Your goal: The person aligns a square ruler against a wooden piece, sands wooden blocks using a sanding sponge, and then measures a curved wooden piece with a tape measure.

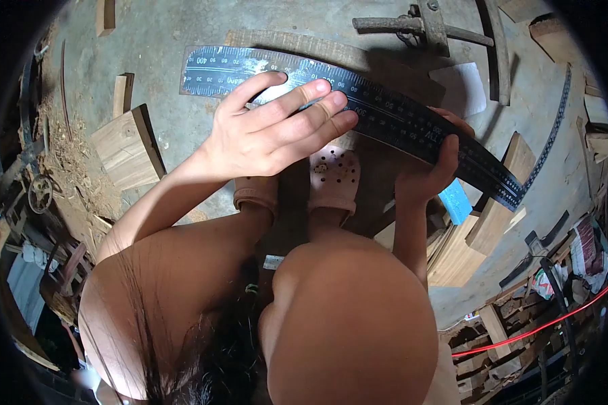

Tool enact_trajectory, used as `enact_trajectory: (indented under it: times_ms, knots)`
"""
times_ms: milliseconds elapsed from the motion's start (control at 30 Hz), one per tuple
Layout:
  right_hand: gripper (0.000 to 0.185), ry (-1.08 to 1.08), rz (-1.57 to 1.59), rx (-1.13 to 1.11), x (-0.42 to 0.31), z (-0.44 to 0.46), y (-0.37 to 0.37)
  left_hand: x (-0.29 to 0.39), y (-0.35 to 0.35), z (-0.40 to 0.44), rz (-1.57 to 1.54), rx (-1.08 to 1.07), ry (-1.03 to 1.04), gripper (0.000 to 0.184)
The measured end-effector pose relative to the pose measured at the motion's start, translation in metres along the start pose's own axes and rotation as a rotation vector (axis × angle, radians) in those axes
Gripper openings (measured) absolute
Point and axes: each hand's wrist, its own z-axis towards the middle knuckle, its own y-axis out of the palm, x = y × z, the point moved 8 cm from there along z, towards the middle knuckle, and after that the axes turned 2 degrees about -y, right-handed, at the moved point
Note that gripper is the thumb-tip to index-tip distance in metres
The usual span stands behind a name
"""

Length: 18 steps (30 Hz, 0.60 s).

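A dark metal carpenter's square (402, 121) with white scale markings stretches in front of my shins, its narrower arm running up at the right. Across the left part of its wide blade lie the fingers of my left hand (277, 131), slightly bent; the thumb is hidden. My right hand (429, 169) grips the blade nearer the corner, thumb on the face and fingers behind the far edge. Beyond the blade shows a strip of rough wood (297, 44), partly covered by it. Pink clogs (334, 179) are on my feet just below.
Wood blocks lie at the left (128, 145) and right (456, 253). A blue block (456, 202) sits near my right hand. A metal clamp (432, 27) rests at the back right. A red cable (540, 329) crosses scrap wood at the lower right. Sawdust covers the left floor.
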Motion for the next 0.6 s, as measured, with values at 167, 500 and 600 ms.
enact_trajectory:
  times_ms: [167,500,600]
  knots:
    - [0.036,0.024,0.015,0.019,0.0024,-0.0004,-0.0004,-0.0018,-0.0043,0.0071,-0.054,0.017,-0.053,0.026]
    - [0.036,-0.010,0.041,0.007,-0.0006,0.0009,0.0019,-0.0009,-0.0044,0.0095,-0.123,0.011,-0.043,0.027]
    - [0.035,-0.010,0.065,0.026,0.0013,0.0006,0.0018,-0.0012,-0.0022,0.0068,-0.113,0.033,-0.042,0.027]
